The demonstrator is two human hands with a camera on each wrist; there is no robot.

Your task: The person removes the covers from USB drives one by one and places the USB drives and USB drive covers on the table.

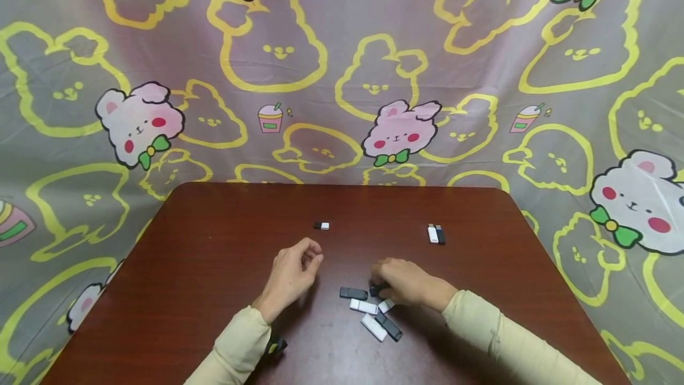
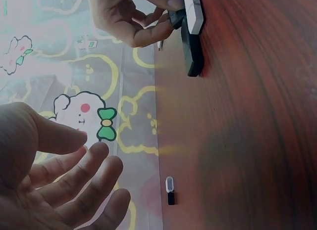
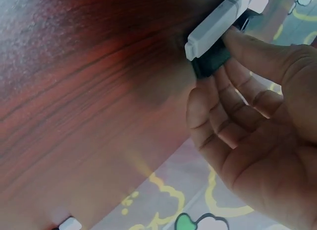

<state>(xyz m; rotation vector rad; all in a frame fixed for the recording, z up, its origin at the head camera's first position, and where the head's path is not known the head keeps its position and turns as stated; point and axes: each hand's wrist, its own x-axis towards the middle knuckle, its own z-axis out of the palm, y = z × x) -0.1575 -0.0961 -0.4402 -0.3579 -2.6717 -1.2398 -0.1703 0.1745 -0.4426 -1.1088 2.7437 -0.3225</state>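
My right hand (image 1: 410, 281) is at the far side of a small pile of USB flash drives, its thumb and fingers pinching a black flash drive (image 3: 210, 64). A white flash drive (image 3: 218, 29) lies beside those fingers in the right wrist view. Also in the pile are a black drive (image 1: 354, 293) on the left, white drives (image 1: 364, 306) (image 1: 373, 327) and another black one (image 1: 389, 326) nearer me. My left hand (image 1: 291, 272) hovers left of the pile, fingers loosely bent, with nothing in its grasp.
Toward the back of the brown table (image 1: 224, 236) lie a small black piece and a white piece (image 1: 325, 226), end to end. Further right, a white drive (image 1: 433, 234) and a black drive (image 1: 440, 235) lie side by side, metal plugs bare. A patterned curtain (image 1: 320, 76) hangs behind.
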